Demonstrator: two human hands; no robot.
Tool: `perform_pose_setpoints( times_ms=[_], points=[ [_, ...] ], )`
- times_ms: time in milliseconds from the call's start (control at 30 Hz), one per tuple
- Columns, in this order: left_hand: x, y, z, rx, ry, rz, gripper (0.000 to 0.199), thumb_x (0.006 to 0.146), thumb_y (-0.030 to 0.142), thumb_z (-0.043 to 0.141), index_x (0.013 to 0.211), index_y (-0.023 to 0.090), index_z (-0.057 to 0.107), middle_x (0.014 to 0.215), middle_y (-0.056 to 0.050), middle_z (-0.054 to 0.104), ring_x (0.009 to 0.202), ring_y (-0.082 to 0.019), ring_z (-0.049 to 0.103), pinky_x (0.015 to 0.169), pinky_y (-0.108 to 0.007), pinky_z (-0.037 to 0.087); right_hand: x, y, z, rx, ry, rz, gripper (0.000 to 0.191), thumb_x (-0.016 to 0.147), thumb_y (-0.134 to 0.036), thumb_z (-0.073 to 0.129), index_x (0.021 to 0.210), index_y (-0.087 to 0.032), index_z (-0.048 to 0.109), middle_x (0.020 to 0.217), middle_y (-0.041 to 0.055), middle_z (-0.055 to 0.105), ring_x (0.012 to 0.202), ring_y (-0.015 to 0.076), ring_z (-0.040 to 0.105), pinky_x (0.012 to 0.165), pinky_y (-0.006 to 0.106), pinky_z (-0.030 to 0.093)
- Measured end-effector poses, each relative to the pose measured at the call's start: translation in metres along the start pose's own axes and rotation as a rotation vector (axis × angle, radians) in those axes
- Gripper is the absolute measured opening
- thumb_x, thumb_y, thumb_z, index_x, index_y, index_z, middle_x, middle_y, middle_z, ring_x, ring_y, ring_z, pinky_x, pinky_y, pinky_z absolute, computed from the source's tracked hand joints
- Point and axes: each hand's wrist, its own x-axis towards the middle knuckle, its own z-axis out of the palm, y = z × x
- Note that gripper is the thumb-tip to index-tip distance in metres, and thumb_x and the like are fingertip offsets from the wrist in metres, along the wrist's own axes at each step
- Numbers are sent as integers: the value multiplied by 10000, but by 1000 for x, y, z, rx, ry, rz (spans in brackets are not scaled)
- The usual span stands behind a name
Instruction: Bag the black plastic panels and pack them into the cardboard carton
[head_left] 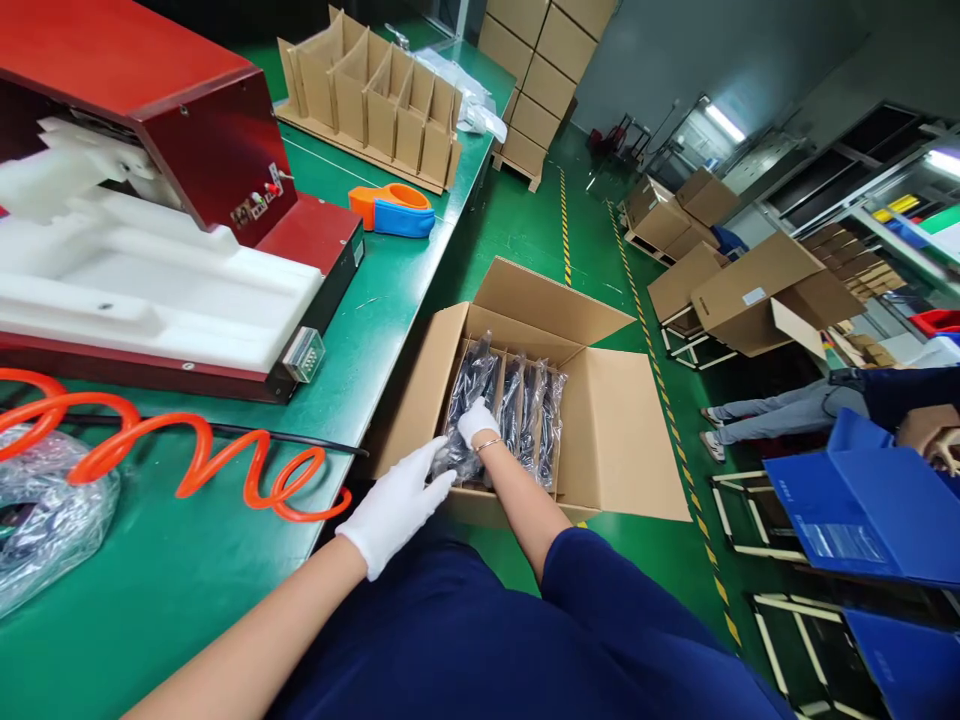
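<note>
A cardboard carton (630,420) stands with its flaps spread, below the edge of the workbench. Inside it several black items in clear plastic bags (512,405) stand in a row between cardboard dividers. My right hand (478,422), in a white glove, reaches into the carton with its fingers together on the leftmost bagged black item (471,375); what the black item is cannot be made out through the plastic. At the carton's near left corner, my gloved left hand (397,505) has its thumb apart from its fingers, and the fingertips touch the near end of the same bag.
On the green workbench (225,570) are a red machine with a white fixture (187,290), a coiled orange hose (199,450), a tape dispenser (401,212) and a cardboard divider grid (375,100). Blue bins (870,500) and a person (795,400) are at right.
</note>
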Motion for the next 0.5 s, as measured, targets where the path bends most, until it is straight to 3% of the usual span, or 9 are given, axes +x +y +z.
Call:
perform_pose_setpoints(
  times_ms=[133,233,333,500],
  points=[
    [-1,1,0,55,-16,27,686,918,497,416,1488,123,487,1476,-171,594,1384,-326,552,1187,-505,399,-3,-4,6,-100,-31,-63,547,1006,-487,576,1394,-101,557,1422,190,588,1276,284,613,1077,480,512],
    [-1,6,-1,109,-29,29,677,919,479,414,1483,112,496,1471,-187,595,1385,-343,550,1186,-514,397,6,17,-19,-141,-79,-149,485,1002,-516,572,1262,-114,652,1309,147,668,1241,257,634,1085,456,506],
    [-2,9,-2,126,-36,38,636,921,464,427,1459,140,528,1450,-178,616,1372,-338,566,1172,-500,418,16,38,-38,-187,-62,-135,407,1020,-467,561,1266,-154,646,1333,116,653,1227,244,634,1071,485,516],
    [-1,4,0,125,-12,50,630,922,459,447,1459,142,536,1394,-171,660,1319,-329,613,1144,-484,451,13,36,-17,-267,-73,-33,493,992,-424,627,1380,-126,572,1330,155,654,1189,261,667,1035,483,546]
  ],
)
